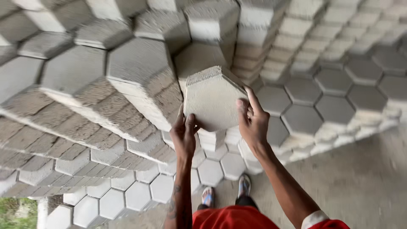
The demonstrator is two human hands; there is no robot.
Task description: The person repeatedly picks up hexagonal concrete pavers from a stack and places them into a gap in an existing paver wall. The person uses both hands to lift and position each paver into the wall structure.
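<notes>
Concrete fills nearly all of this head-cam view: grey hexagonal paving blocks, stacked & laid everywhere. You hold one hexagonal block (212, 99) up in front of you w/ both hands, its broad flat face turned toward you, a pointed corner at the top. Your left hand (184, 135) grips the lower left edge, fingers curled up onto the face; your right hand (253, 121) clamps the right edge, index finger stretched up along it. Both hands are closed on the block, one per side, probably because it looks heavy & rough, so a two-sided grip keeps it from tipping.

Directly behind the block & to the left rises a tall stack of pavers (127, 80), layers leaning & overlapping like steps. The held block sits just in front of that stack at about chest height; I can't tell if it touches the pieces behind it.

Right of your hands, a lower layer of darker pavers (335, 93) lies flat in a honeycomb pattern, w/ paler stacks (305, 38) beyond. Below, lighter pavers (161, 186) are spread near your feet. Your sandalled feet (227, 193) stand on the bare concrete floor (352, 182), and a red garment (233, 218) shows at the bottom edge. A patch of grass (15, 212) shows at bottom left.
</notes>
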